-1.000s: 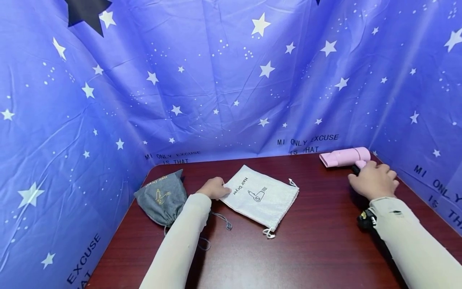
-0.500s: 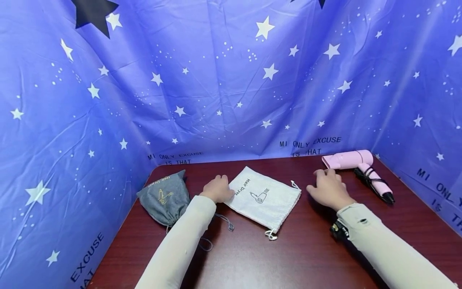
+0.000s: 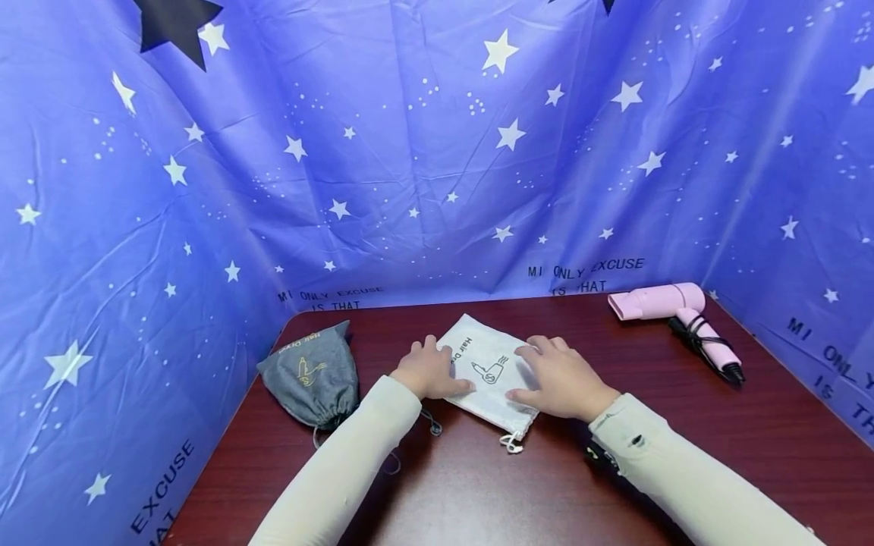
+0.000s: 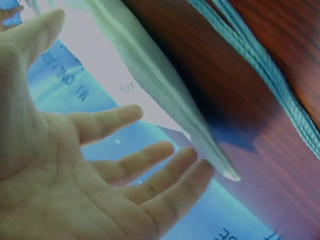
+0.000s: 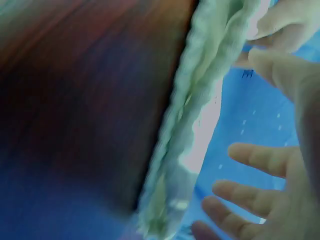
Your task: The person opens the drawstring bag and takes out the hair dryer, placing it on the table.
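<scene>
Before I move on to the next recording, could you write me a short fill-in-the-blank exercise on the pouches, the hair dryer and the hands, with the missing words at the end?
1. The pink hair dryer has a ____ cord looped around its handle.
2. Seen from the person's side, the gray pouch lies to the ____ of the white pouch.
3. Between the left hand and the right hand lies the ____ pouch.

Missing words: black; left; white.

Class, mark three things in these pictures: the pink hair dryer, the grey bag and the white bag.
Pink hair dryer (image 3: 665,302), head view: on its barrel.
Grey bag (image 3: 311,373), head view: on its gold-printed front.
White bag (image 3: 488,372), head view: on its printed dryer drawing.
</scene>
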A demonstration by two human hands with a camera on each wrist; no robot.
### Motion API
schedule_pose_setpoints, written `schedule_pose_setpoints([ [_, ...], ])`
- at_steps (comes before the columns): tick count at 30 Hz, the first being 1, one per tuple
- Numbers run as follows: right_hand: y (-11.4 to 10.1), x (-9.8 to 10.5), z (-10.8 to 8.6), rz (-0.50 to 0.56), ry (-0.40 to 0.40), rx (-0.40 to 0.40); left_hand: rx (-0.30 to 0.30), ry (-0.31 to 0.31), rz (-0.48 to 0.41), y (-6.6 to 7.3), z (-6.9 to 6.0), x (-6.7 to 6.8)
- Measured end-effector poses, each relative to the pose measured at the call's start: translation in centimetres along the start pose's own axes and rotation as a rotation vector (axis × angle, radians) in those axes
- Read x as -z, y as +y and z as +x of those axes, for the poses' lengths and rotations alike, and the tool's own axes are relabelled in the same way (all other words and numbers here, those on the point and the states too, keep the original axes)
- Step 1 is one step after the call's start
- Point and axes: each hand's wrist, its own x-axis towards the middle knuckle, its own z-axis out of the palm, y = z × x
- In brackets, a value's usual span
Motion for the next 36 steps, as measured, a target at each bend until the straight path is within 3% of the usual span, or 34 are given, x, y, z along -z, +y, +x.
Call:
schedule_pose_setpoints([
  [5,-1.5,-0.8,0.3,-0.049,-0.061,0.041,0.018,-0.076,-0.010,0.6,-0.5,0.0],
  [13,-1.9,-1.0,0.8,0.014,-0.225,-0.017,0.021,-0.069,0.029,1.1,-0.5,-0.6],
  [21,-1.8,-1.1,0.8,0.046,-0.215,-0.008,0.024,-0.047,0.024,1.1,-0.2,-0.8],
  [36,-1.1,-1.1,-0.3,0.033,-0.181,-0.021,0.004,-0.034,0.023,2.3,0.3,-0.7],
])
